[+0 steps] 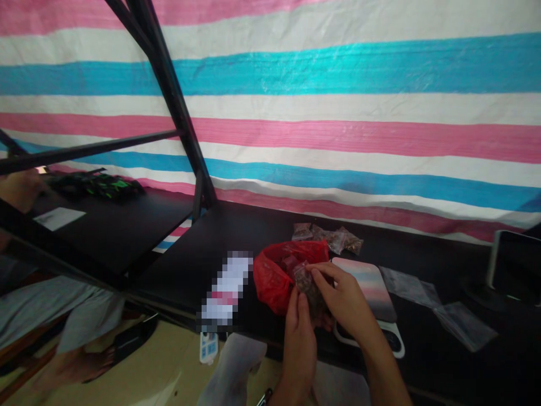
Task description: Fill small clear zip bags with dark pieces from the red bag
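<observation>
A small clear zip bag [305, 280] with brownish contents is pinched between my two hands, at the opening of a red plastic bag [273, 282]. My left hand [301, 321] grips its lower left side with the fingers together. From the right, my right hand [338, 290] holds its top edge between thumb and fingers. What fills the small bag is too blurred to name. Just right of my hands lies a scale [367, 287] with a shiny steel plate, its lower part partly behind my right wrist.
Several filled zip bags [327, 238] lie behind the red bag. Flat clear bags [439, 304] lie right of the scale, near a dark-screened device [513, 268]. A pixelated sheet [228, 287] is at the left. A black frame post [169, 96] divides off another table, where a person [63, 316] sits.
</observation>
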Motion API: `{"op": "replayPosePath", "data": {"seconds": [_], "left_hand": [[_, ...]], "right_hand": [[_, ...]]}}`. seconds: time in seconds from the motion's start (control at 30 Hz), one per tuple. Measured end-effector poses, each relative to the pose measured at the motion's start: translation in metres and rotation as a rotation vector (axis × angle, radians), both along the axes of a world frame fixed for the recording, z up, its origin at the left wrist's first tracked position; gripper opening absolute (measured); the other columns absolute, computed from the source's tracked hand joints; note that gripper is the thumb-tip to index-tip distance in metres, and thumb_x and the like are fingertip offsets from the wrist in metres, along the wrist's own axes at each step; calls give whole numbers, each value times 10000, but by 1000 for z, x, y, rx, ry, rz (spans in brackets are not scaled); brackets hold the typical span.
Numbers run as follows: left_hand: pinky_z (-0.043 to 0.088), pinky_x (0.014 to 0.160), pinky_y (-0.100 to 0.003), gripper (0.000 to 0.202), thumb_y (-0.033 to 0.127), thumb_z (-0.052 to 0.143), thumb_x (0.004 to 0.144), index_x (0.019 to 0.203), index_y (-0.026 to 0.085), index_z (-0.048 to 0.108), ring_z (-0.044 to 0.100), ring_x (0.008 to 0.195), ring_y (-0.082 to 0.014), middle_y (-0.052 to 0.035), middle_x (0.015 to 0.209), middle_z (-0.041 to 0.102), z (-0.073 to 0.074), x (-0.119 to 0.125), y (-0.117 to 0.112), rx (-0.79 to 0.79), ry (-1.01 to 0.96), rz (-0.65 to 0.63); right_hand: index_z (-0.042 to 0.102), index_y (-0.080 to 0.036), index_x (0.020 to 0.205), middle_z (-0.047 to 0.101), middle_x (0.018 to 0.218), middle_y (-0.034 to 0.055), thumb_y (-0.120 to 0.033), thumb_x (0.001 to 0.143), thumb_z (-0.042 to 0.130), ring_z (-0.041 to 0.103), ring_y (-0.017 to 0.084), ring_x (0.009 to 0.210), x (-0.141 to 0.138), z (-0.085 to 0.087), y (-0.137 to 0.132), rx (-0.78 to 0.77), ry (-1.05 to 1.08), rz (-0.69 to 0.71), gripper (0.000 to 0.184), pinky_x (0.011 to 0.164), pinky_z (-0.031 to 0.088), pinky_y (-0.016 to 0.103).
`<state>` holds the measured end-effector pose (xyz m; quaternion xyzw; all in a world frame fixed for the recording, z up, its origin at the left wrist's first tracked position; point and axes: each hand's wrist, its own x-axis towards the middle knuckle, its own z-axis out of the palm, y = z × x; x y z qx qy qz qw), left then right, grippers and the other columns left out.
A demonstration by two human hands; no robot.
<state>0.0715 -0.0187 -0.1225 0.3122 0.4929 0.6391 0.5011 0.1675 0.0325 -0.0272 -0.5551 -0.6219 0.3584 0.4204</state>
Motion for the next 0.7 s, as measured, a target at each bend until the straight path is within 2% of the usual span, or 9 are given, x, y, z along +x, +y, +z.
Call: {"op": "replayPosePath", "data": {"seconds": [0.13,0.27,0.33,0.4,0.47,0.53,0.6,0.7], "left_hand": [[623,654,-342,601,623,604,1006,1443,212,653,753,752,-227,-95,935,789,9,0,-2,-32,47,-17],[609,629,-331,613,605,547,1042,1500,202,611,711,662,-207,-72,847,764,23,-1,-1,18,139,-79],[632,686,-355,608,592,556,1041,1507,205,609,737,741,-228,-102,927,779,29,-5,0,56,184,-92],[650,817,-390,556,547,591,1035,1480,216,634,768,939,-262,-139,1096,787,35,-10,2,121,245,-67],[613,1001,-434,463,466,596,1047,1438,227,659,732,1184,-285,-150,1278,758,41,-15,4,203,327,-42],[536,1132,-468,386,386,565,1065,1403,233,671,675,1316,-282,-141,1377,724,44,-21,6,293,409,-42],[503,1169,-472,352,341,538,1074,1378,234,679,668,1329,-271,-135,1389,719,46,-26,9,362,465,-56],[562,1080,-424,314,336,550,1067,1309,232,720,722,1221,-259,-125,1303,759,44,-34,14,386,486,-19]], "right_hand": [[825,-211,990,831,1039,96,-447,901,647,756,263,921,7,3,-1,-54,46,-28,308,859,581,391],[770,-210,1062,827,948,82,-489,850,727,763,257,875,10,4,0,-19,188,-63,354,792,590,368],[754,-211,1085,826,941,84,-523,835,754,769,259,883,11,5,1,-1,243,-66,400,808,598,371],[768,-215,1034,829,970,93,-556,830,767,770,265,912,13,6,1,1,260,-58,398,844,601,382],[789,-213,967,829,990,95,-571,830,777,761,264,931,16,7,-1,8,266,-61,383,881,594,388],[811,-211,940,828,982,88,-559,836,788,749,260,932,20,9,-3,21,263,-60,364,896,583,388],[828,-215,917,827,980,81,-536,841,798,738,258,934,22,10,-4,46,255,-54,331,901,573,387],[838,-226,908,828,973,77,-532,851,800,732,256,913,28,10,-6,84,246,-101,313,893,568,393]]}}
